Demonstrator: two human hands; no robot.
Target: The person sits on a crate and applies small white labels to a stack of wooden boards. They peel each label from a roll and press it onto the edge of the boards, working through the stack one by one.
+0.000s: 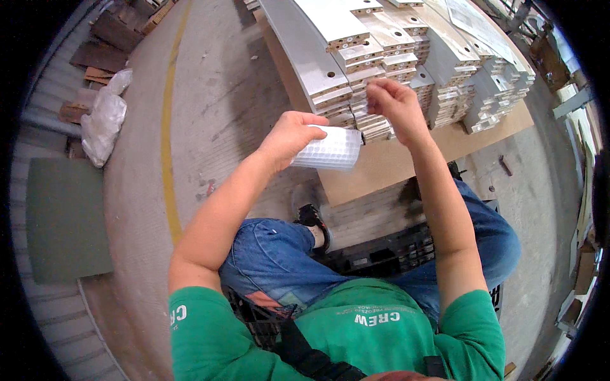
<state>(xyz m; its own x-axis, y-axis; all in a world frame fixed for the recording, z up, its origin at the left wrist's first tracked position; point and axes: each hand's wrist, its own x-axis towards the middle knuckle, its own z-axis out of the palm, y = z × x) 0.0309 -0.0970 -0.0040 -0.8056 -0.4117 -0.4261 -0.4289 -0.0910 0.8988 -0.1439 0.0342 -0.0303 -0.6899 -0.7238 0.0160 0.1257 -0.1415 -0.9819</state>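
Note:
My left hand (289,140) grips a whitish, translucent sheet (329,149) marked with rows of small round dots, thumb on top. The sheet bends slightly and hangs in front of the board stacks. To its right, my right hand (397,108) is raised with thumb and fingers pinched together; whatever lies between the fingertips is too small to make out. Just behind that hand rise stacks of white and grey boards (381,63), their ends facing me with small holes along them. I cannot tell whether the fingertips touch a board.
Under the stacks lies a brown sheet of board (356,181) that juts out toward my knees. Black plastic crates (381,257) are below me. A yellow floor line (166,140) runs at the left, beyond which lies a white plastic bundle (105,124) near wood scraps.

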